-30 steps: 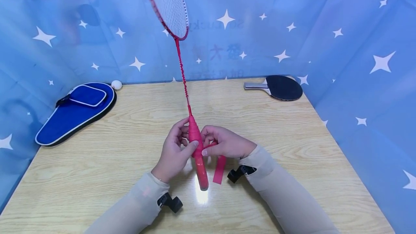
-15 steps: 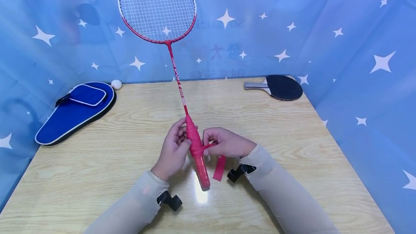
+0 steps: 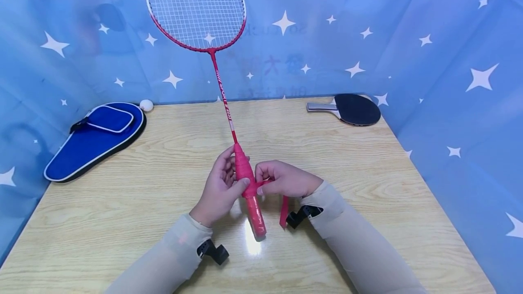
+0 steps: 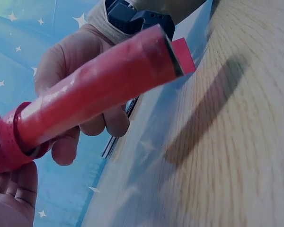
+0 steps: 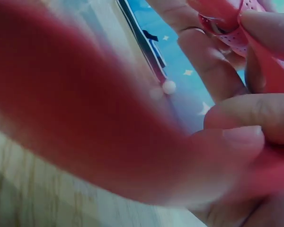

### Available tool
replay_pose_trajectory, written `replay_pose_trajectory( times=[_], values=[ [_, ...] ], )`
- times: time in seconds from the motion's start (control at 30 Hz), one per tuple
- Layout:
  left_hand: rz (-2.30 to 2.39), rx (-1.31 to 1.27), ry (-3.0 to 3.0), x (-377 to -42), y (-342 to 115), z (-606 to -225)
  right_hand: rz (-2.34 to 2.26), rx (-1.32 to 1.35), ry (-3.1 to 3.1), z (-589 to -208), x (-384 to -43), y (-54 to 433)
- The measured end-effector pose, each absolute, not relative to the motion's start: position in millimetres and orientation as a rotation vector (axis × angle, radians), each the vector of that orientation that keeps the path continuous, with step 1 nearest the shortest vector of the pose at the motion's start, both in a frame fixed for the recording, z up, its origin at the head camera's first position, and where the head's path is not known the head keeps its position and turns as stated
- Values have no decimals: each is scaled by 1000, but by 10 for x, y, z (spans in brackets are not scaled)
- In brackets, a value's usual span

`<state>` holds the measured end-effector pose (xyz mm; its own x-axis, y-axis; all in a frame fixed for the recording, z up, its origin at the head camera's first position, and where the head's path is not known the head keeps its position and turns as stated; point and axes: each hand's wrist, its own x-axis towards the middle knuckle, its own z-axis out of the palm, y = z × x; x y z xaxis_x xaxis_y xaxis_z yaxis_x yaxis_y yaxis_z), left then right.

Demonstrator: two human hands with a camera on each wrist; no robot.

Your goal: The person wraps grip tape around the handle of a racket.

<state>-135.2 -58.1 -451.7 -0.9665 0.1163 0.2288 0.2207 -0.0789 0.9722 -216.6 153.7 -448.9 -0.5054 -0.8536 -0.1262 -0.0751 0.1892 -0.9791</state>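
Observation:
A red badminton racket [image 3: 224,99] tilts up and to the left in the head view, its strung face toward me and the top of its frame out of view. My left hand [image 3: 220,185] holds the upper handle, thumb across the front. Pink perforated grip tape [image 3: 244,167] is wrapped round that upper part, while the lower handle [image 3: 255,217] shows a bare, shiny red surface. Just right of the handle, my right hand [image 3: 288,179] pinches the taut tape. The tape's loose end [image 3: 283,212] hangs below this hand, and looms blurred in the right wrist view.
On the wooden table [image 3: 171,149], a blue paddle case [image 3: 94,144] lies at the left with a white ball [image 3: 146,105] by its tip. A black table tennis bat [image 3: 355,110] lies at the back right. Blue star-printed cloth [image 3: 261,31] rises behind.
The racket has turned about its shaft, so its face shows wider. My left thumb came off the tape and is back on it. The tape's loose end has swung right and twisted narrower.

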Motion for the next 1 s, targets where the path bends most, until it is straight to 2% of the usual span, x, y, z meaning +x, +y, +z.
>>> replay_pose_trajectory(
  times=[0.57,1.0],
  values=[
    [-2317,-422,-1947,-1371,-593,-4522,-1446,-897,1704,-4533,-2178,1534],
    [-2237,-394,-1992,-1349,-619,-4496,-1683,-891,1665,-4467,-2100,1471]
  ],
)
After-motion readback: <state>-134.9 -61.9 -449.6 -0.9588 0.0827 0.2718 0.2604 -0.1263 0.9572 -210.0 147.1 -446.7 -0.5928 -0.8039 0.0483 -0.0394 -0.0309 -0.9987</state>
